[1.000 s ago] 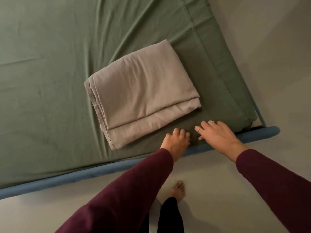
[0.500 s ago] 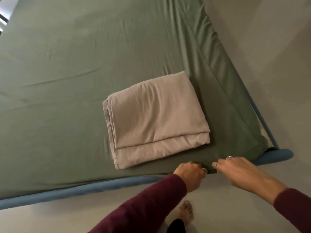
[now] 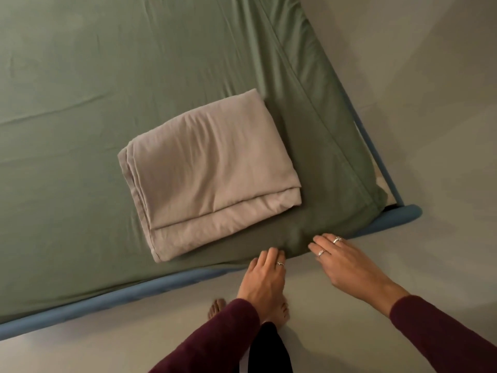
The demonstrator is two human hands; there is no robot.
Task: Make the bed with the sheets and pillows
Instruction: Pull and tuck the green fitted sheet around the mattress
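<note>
A green fitted sheet covers the mattress. On it, near the bed's front right corner, lies a folded beige sheet. My left hand is at the mattress's front edge just below the folded sheet, its fingertips bent over the green sheet's hem. To its right my right hand lies flat with straight fingers, its tips touching the same edge. Neither hand holds anything. No pillows are in view.
A blue bed frame rail runs along the front edge and ends at the right corner. Pale floor lies to the right and in front. My bare feet stand on the floor close to the rail.
My left hand, curled at the sheet's edge half a second ago, has loosened and slid left. The right hand has stayed at the edge. The view has shifted slightly.
</note>
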